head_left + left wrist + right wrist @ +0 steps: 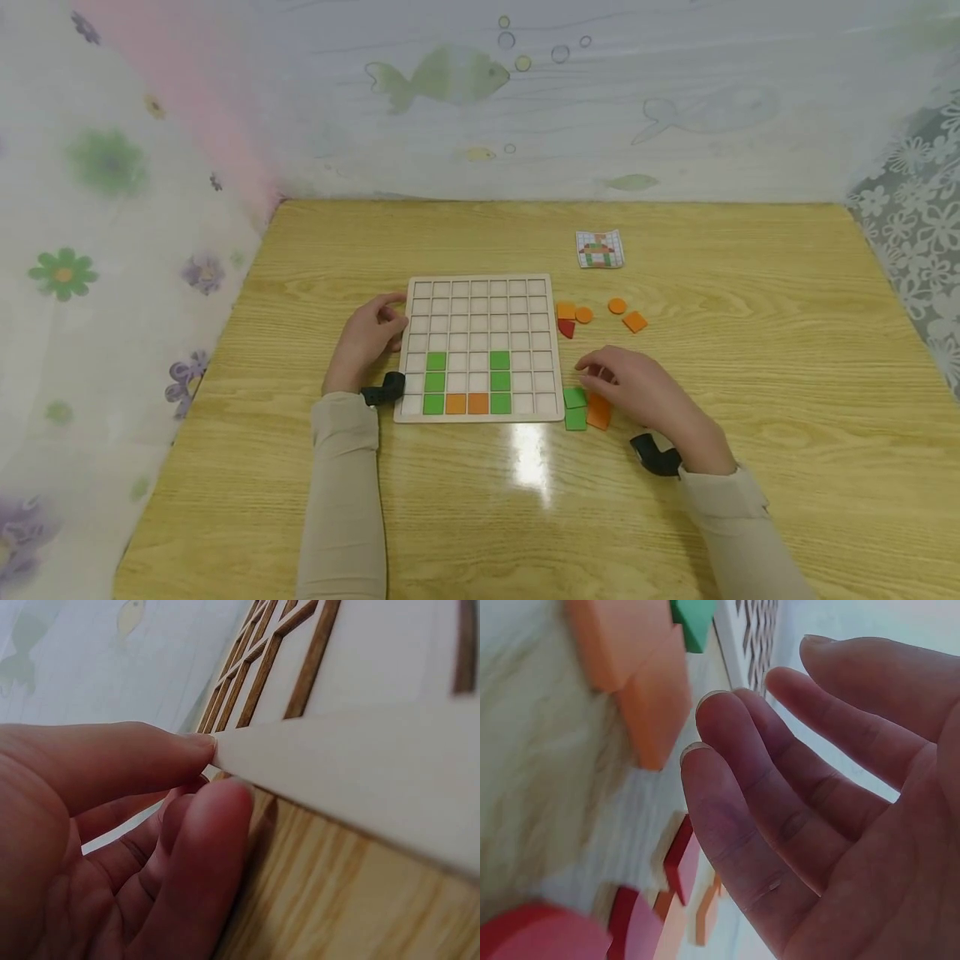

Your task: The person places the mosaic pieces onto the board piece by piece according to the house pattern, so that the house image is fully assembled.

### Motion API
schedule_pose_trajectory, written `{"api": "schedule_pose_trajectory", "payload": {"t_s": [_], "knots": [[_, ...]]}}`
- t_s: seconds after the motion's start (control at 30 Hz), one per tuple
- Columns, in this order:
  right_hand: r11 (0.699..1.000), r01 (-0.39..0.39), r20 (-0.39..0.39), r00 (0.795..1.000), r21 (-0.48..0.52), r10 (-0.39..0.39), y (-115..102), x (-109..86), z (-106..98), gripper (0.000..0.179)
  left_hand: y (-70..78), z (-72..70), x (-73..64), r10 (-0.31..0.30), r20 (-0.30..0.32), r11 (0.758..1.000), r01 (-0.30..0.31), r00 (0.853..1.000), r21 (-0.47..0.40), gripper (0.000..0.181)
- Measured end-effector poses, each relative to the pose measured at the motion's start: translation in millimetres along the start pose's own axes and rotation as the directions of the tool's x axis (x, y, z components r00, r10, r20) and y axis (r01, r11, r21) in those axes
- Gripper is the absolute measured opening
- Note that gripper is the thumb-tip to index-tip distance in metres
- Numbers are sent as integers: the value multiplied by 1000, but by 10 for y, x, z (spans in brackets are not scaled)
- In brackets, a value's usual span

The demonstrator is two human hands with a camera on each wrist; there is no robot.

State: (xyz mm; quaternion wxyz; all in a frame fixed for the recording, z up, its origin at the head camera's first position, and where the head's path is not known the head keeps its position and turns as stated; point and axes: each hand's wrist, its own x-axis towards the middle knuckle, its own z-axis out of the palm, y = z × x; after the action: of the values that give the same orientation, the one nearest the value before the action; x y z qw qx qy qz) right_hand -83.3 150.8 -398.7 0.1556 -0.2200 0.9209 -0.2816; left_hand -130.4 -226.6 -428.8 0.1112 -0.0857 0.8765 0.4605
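A pale wooden grid board (457, 303) lies flat, holding columns of green square tiles (435, 382) with orange square tiles (467, 403) between them in the bottom row. At the board's left edge, the fingertips of my left hand (367, 333) touch the rim, as the left wrist view shows close up. My right hand (637, 387) hovers beyond the right edge with nothing in its loosely bent fingers. Beneath and beside it lie loose green tiles (575, 418) and orange tiles (658, 705). Red pieces (544, 934) show past its fingers in the right wrist view.
Right of the board's middle lie orange squares (634, 322), orange discs (617, 306) and a red quarter-round piece (567, 330). A small card (600, 249) with a coloured grid picture lies farther back. Patterned sheets (450, 150) hang behind and beside the wooden table (465, 517).
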Motion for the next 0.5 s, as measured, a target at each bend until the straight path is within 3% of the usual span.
{"api": "schedule_pose_trajectory", "payload": {"t_s": [0.27,0.5], "knots": [[994,5,-6,1000,-105,-6,5,-228,18,21,-20,18,-7,-4,-11,999,4,1000,40,39],[996,-17,-58,998,-92,11,47,-376,46,21,13,-5,-15,1,-2,1000,-1,1000,9,40]]}}
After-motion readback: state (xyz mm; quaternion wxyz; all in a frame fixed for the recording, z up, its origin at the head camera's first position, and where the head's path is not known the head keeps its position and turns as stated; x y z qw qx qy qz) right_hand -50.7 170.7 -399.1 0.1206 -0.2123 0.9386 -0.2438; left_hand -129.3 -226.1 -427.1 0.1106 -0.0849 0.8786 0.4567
